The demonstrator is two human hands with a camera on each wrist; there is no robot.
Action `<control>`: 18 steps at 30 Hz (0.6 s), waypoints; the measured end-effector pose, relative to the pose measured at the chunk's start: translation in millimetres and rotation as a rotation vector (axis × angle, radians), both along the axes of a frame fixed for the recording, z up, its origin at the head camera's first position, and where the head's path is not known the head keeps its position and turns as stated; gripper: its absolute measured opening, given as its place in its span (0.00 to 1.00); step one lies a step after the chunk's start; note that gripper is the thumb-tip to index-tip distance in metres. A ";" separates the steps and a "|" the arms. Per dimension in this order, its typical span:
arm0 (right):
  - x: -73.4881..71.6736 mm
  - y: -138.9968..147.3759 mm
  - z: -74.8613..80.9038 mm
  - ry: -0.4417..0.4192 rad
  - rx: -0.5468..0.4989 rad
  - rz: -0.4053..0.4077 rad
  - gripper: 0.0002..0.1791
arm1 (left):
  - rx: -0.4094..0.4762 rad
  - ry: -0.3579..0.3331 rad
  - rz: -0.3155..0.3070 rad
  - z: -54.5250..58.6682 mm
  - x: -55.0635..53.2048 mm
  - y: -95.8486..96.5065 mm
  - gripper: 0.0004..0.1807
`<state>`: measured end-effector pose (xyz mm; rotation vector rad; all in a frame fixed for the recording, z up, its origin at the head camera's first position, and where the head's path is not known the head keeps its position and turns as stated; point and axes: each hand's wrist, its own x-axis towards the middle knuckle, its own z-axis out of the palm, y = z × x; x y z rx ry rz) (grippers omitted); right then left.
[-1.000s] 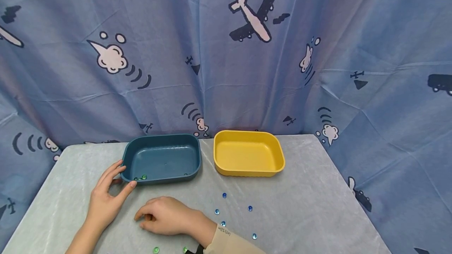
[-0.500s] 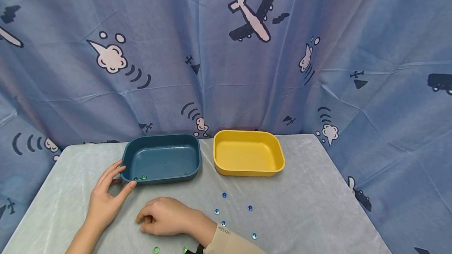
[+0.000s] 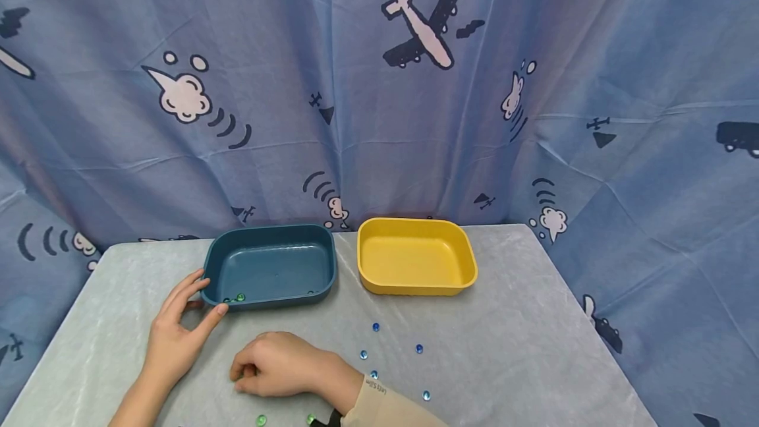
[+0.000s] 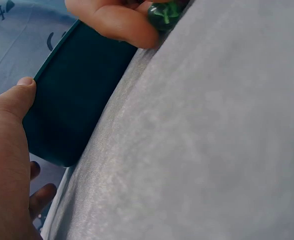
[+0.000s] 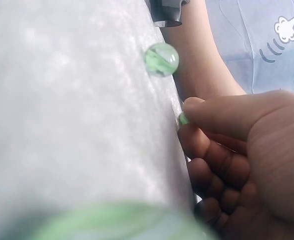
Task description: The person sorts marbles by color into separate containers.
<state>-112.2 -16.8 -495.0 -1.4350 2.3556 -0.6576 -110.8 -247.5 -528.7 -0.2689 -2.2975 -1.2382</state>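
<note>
Closest to the viewer, at the lower edge of the head view, two loose green marbles (image 3: 261,420) lie on the pale velvety tabletop (image 3: 522,348), and the right one of them is partly covered by a black piece (image 3: 334,419) worn at the right wrist. Just behind these, the right hand (image 3: 279,362) is low over the cloth, with a beige sleeve (image 3: 391,407) on its forearm. This hand is grasping: in the right wrist view, its thumb and index finger pinch one small green marble (image 5: 183,118), which is mostly covered by the fingertips and is very near to the tabletop. To the right of this hand, five blue marbles (image 3: 376,327) are scattered, well apart from the fingers; some are dark blue and others look paler. The left hand (image 3: 174,341) is a little farther, at the near left corner of a teal plastic tray (image 3: 269,272). Its fingers are spread and rather straight, not clenched, and the thumb tip touches the rim. Inside this tray, a few green marbles (image 3: 240,297) rest along the near wall, partly hidden by it, so I cannot count them surely. Beside the teal tray, with a small gap between, stands a yellow plastic tray (image 3: 417,262). Behind both hangs a blue curtain (image 3: 267,31), printed with airplanes and small clouds.
</note>
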 end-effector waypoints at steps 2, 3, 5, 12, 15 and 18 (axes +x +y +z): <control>0.2 0.0 0.6 -0.008 0.003 -0.009 0.05 | -0.001 0.005 -0.005 -0.2 0.0 0.0 0.35; 0.4 0.0 0.8 -0.012 0.004 -0.013 0.05 | 0.000 0.004 -0.005 -0.3 0.0 0.0 0.35; 0.7 0.0 1.1 -0.021 0.005 -0.020 0.04 | 0.004 0.001 -0.006 -0.3 0.2 0.0 0.35; 1.6 0.9 1.4 -0.033 -0.009 -0.031 0.05 | 0.016 -0.016 0.002 -0.2 1.0 0.5 0.35; 1.6 1.6 3.1 -0.046 -0.024 -0.037 0.05 | 0.014 -0.007 -0.001 -0.6 0.6 0.5 0.35; 1.8 2.2 5.1 -0.061 -0.034 -0.044 0.04 | 0.014 0.000 -0.005 -0.1 0.3 0.5 0.35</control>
